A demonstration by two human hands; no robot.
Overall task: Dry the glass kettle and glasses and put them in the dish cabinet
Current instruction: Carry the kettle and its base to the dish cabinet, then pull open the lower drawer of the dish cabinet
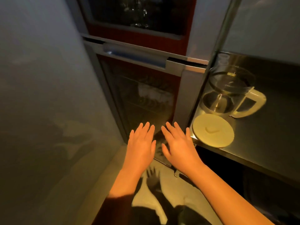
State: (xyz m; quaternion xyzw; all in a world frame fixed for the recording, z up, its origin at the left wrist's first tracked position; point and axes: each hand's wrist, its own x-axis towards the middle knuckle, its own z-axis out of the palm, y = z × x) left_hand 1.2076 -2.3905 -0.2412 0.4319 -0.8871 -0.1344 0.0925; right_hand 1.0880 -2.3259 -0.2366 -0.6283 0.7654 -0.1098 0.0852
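Both hands — left hand [140, 142], right hand [178, 143] — hover flat, fingers spread, holding nothing, before the dish cabinet [142, 95]. Right on the table [267, 143] stands the glass kettle [230, 93] — its lid [213, 130] lies just nearer.

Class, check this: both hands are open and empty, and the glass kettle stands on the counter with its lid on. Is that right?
No. The head view shows the lid off, lying on the counter beside the glass kettle. The left hand and right hand are open and empty.
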